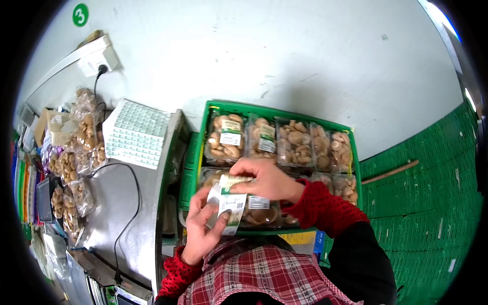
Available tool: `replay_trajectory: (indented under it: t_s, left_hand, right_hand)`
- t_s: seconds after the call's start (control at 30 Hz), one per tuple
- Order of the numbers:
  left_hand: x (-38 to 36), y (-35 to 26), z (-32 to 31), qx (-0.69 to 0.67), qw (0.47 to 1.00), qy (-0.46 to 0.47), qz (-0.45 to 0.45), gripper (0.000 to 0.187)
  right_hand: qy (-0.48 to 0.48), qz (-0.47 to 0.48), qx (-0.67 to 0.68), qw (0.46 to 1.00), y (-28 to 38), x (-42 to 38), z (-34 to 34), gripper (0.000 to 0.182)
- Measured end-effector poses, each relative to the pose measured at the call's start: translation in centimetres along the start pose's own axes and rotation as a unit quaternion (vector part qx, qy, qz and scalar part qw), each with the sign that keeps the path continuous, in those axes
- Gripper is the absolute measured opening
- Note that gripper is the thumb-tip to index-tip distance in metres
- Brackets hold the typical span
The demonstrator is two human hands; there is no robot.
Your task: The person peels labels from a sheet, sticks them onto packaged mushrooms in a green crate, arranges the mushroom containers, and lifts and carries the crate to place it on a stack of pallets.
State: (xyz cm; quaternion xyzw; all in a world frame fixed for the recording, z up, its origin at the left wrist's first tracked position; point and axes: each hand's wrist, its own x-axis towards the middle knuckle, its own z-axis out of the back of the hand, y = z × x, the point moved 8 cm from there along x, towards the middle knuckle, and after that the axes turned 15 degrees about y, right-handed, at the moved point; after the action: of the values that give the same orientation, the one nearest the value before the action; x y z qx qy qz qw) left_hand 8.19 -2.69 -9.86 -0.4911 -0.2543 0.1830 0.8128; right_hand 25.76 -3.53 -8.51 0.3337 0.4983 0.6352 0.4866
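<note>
Left hand [203,229] pinched shut on label strip [230,203], long axis running near to far, right hand [264,178] closed on its far end, just above near-row mushroom packs [259,211] in green crate [203,127].

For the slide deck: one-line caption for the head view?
Both hands, left hand and right hand, hold a label over a green crate of packed mushrooms.

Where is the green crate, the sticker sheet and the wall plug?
green crate [277,111], head view, far rim
sticker sheet [136,133], head view, middle of sheet
wall plug [101,69], head view, black plug body
</note>
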Motion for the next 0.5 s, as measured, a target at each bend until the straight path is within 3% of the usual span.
replay_trajectory:
  t_s: [0.07, 0.13, 0.23, 0.3, 0.33, 0.4, 0.43, 0.5]
  left_hand:
    - [1.0, -2.5, -1.1, 0.101, 0.995, -0.010, -0.017, 0.026]
    - [2.1, -1.8, -3.6, -0.004, 0.999, 0.026, -0.027, 0.025]
    - [3.0, -1.8, -6.8, -0.062, 0.995, 0.072, 0.043, 0.025]
    - [4.1, -4.4, -8.0, 0.012, 0.997, 0.020, -0.068, 0.023]
    - [4.2, -4.6, -9.0, 0.014, 0.997, 0.022, -0.066, 0.023]
    - [4.3, -2.8, -10.9, -0.125, 0.991, 0.029, 0.044, 0.019]
    - [4.1, -2.6, -11.4, -0.163, 0.983, -0.023, 0.078, 0.015]
    - [4.0, -2.3, -12.9, -0.169, 0.978, -0.023, 0.122, 0.013]
  right_hand:
    - [0.034, -0.021, 0.014, 0.999, -0.1, -2.0, -1.1, 0.027]
    - [0.034, -0.020, 0.016, 0.999, 0.3, -4.1, -0.7, 0.027]
    - [0.042, 0.022, -0.049, 0.998, 0.6, -7.3, 1.4, 0.031]
    - [0.041, -0.019, -0.016, 0.999, -0.2, -9.4, 2.5, 0.028]
    - [0.041, -0.062, 0.014, 0.997, -1.1, -10.3, 2.9, 0.025]
    - [-0.005, -0.023, -0.014, 1.000, -1.0, -11.6, 3.7, 0.023]
    - [-0.049, 0.013, -0.097, 0.994, 0.0, -12.3, 4.5, 0.023]
    - [-0.117, 0.092, -0.181, 0.972, 1.6, -13.4, 6.0, 0.017]
